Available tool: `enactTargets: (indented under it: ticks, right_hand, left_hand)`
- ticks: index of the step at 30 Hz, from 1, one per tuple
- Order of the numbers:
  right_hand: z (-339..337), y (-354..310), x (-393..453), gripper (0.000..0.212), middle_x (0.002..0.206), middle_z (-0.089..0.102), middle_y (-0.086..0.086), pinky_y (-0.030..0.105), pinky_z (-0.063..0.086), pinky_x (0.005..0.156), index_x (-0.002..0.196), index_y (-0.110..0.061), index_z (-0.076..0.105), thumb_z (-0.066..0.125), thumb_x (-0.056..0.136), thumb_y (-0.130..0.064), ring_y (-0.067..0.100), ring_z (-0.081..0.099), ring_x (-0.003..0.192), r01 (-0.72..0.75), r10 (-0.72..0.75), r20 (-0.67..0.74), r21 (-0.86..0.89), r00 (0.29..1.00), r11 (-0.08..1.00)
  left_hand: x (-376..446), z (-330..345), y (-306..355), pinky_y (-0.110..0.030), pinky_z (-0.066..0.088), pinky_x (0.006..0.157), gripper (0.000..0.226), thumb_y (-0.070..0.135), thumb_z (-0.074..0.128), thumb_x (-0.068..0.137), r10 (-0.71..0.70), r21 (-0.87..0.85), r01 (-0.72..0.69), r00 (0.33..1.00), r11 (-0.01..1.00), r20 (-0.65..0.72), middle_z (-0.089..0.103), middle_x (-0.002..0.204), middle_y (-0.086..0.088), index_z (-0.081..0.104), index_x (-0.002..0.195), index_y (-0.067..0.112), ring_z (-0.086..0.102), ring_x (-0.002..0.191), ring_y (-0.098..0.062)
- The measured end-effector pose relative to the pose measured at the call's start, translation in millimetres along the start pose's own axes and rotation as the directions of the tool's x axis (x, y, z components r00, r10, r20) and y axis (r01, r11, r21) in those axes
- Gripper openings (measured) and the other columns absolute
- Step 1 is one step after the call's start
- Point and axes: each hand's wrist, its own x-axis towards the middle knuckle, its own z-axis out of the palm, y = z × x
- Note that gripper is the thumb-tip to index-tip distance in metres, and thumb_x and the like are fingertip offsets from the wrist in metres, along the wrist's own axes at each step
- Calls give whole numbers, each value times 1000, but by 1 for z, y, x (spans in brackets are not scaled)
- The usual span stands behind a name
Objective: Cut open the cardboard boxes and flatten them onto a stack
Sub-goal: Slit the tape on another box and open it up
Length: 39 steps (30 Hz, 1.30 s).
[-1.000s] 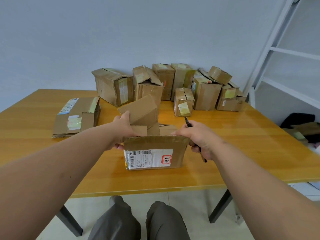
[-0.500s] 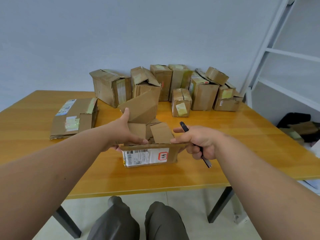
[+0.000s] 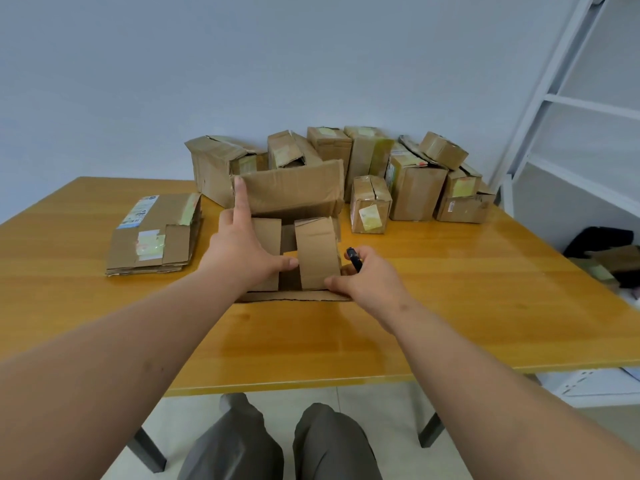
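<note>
Straight ahead of where I hold, a plain pale blue-grey wall (image 3: 242, 64) fills the far side of the room, evenly lit with soft shadow near its foot. Under my grip spreads a glossy orange-yellow wooden table (image 3: 450, 306), its top catching pale reflections — the sheen is strongest to the right of my grip. Dark metal table legs (image 3: 431, 429) slant down below the near edge, toward me. The floor (image 3: 194, 414) beneath is light beige tile. To the right of my grip and beyond it stands a white metal shelving frame (image 3: 568, 109) with slanted uprights; low beside it lies a dark bundle (image 3: 602, 239) — what it is I cannot tell.
</note>
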Motion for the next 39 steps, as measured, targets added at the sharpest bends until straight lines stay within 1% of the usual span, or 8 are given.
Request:
enactTargets:
  ticks: [9,17,21,25,29,33,35,39]
  right_hand:
    - [1,-24,-1,75,126,57,4,35,52,81,134,-21,40,79,75,-48,25,57,108,19,2,49,-421,999,907]
    - [22,-41,-3,75,89,52,-1,32,44,59,112,-20,39,69,68,-73,23,52,79,-22,-19,-62,-603,998,798]
    - [27,-45,-1,68,80,49,-2,30,38,54,106,-20,39,72,70,-67,23,50,72,-65,-9,-116,-617,993,784]
    - [18,-43,3,55,85,55,-1,31,45,58,102,-18,44,70,71,-55,20,56,78,-30,12,-40,-491,999,871]
    - [-3,-38,1,32,98,57,5,40,52,76,111,-15,52,58,85,-33,22,55,88,2,29,138,-220,990,975]
    - [-21,-24,-3,6,81,46,6,30,40,57,92,-15,49,51,91,-9,23,47,71,-159,157,120,7,980,987]
    - [-24,-13,-2,15,80,44,8,30,33,56,81,-17,44,54,89,-8,24,43,67,-194,187,107,59,977,979]
    - [-23,-5,-6,33,117,58,14,40,53,84,121,-11,52,62,90,-16,31,58,104,-175,163,96,138,982,975]
  left_hand:
    - [4,5,-5,-37,50,75,131,35,79,74,71,109,-66,996,992,-45,26,149,-7,-32,144,43,52,112,-29]
    - [-8,-3,-12,-22,41,58,115,22,67,84,118,-95,-120,992,988,-35,19,157,-4,-27,147,45,49,93,-16]
    - [-9,-5,-9,-23,42,67,112,19,65,86,145,-112,-144,989,983,7,21,156,-5,-25,147,46,44,96,-12]
    - [-6,-10,-14,-19,40,61,110,19,63,88,124,-142,-122,992,982,5,26,155,-7,-26,146,48,48,92,-10]
    - [-2,-23,-20,-38,56,66,107,16,59,90,101,-227,-96,995,969,9,42,141,-3,-25,141,57,65,83,-23]
    - [-1,-36,-19,-50,60,71,79,7,52,94,97,-273,-66,990,960,101,44,126,-2,16,145,56,65,85,-33]
    - [3,-39,-23,-57,56,75,49,8,51,96,57,-348,-8,990,937,130,54,123,-12,45,122,50,63,91,-42]
    - [6,-42,-33,-53,52,81,21,17,55,98,-106,-527,173,982,832,156,60,113,-15,61,96,37,60,99,-38]
